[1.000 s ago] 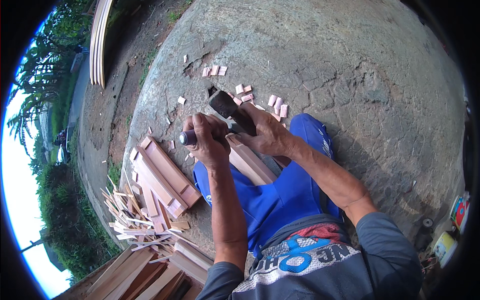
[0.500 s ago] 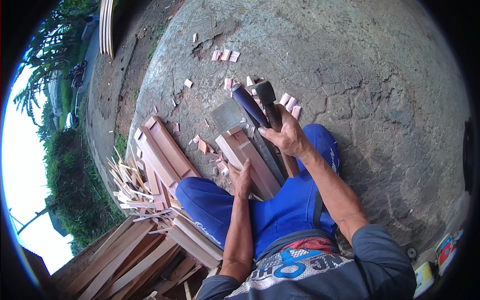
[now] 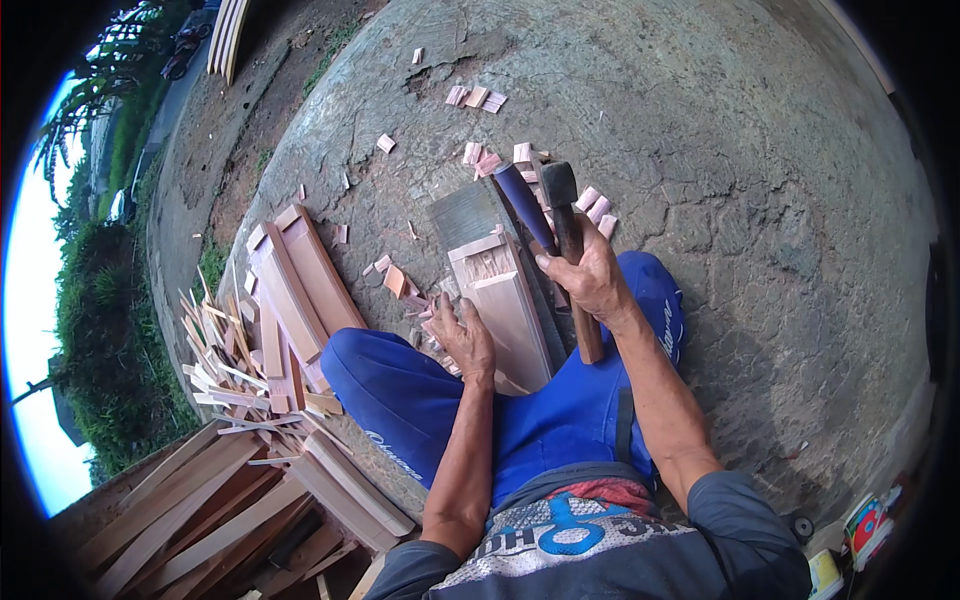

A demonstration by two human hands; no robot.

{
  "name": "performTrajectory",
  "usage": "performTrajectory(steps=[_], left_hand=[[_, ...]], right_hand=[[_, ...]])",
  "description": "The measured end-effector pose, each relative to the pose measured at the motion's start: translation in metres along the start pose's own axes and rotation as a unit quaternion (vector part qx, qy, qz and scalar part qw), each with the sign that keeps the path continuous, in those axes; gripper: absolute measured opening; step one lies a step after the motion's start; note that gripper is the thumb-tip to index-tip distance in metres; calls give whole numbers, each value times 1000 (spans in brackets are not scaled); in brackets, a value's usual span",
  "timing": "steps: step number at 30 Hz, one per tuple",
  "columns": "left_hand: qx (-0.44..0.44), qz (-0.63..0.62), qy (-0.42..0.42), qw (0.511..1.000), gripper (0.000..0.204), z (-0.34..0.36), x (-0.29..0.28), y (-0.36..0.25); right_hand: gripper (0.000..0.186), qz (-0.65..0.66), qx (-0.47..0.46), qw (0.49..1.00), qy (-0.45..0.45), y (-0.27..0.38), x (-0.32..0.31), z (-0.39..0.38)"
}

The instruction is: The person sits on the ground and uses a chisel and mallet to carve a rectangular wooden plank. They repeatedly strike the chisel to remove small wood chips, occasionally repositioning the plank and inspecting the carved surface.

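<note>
My right hand (image 3: 590, 275) is closed around a hammer (image 3: 558, 185) with a dark head and wooden handle, and around a chisel (image 3: 521, 203) with a purple handle. Both tools are held side by side above my right thigh. A pale wooden piece (image 3: 507, 320) lies between my legs, with a rough cut recess near its far end. Under it is a grey board (image 3: 462, 214). My left hand (image 3: 464, 340) is beside the wooden piece's left edge, fingers apart and holding nothing. The chisel's blade is mostly hidden by my right hand.
Similar wooden pieces (image 3: 318, 270) lie left of my knee, next to a heap of thin offcuts (image 3: 225, 345). Longer planks (image 3: 180, 490) are stacked at lower left. Small wood chips (image 3: 478, 97) are scattered over the cracked concrete floor (image 3: 700, 130). Colourful packages (image 3: 862, 535) stand at lower right.
The wooden piece has turned from a tilted position to lying with its recessed face up. My left hand has let go of it and moved slightly left. The right hand still holds both tools.
</note>
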State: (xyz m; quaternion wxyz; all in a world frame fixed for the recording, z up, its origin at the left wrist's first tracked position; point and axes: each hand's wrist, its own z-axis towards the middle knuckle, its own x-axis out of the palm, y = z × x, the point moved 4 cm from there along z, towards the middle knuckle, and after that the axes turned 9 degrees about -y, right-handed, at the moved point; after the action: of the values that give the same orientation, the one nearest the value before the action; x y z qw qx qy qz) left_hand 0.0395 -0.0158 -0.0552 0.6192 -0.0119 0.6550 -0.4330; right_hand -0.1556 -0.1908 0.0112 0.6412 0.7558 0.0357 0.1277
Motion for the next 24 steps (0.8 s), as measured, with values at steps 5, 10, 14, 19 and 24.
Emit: performTrajectory(steps=[5,10,14,19,24], left_hand=[[112,-381,158,904,51,38,-36,-151],[304,-361,88,877,38,37,-36,-191],[412,-325,215,824,43,25,-2,-202],[430,-246,238,836,27,9,43,-193],[426,-215,219,851,17,12,66,-184]], right_hand=[[38,-101,-26,994,28,10,35,-18],[45,0,13,999,29,36,24,-39],[55,26,106,992,-67,62,-25,-69],[49,53,130,976,-164,56,-91,-104],[46,90,154,964,-195,37,-113,-125]])
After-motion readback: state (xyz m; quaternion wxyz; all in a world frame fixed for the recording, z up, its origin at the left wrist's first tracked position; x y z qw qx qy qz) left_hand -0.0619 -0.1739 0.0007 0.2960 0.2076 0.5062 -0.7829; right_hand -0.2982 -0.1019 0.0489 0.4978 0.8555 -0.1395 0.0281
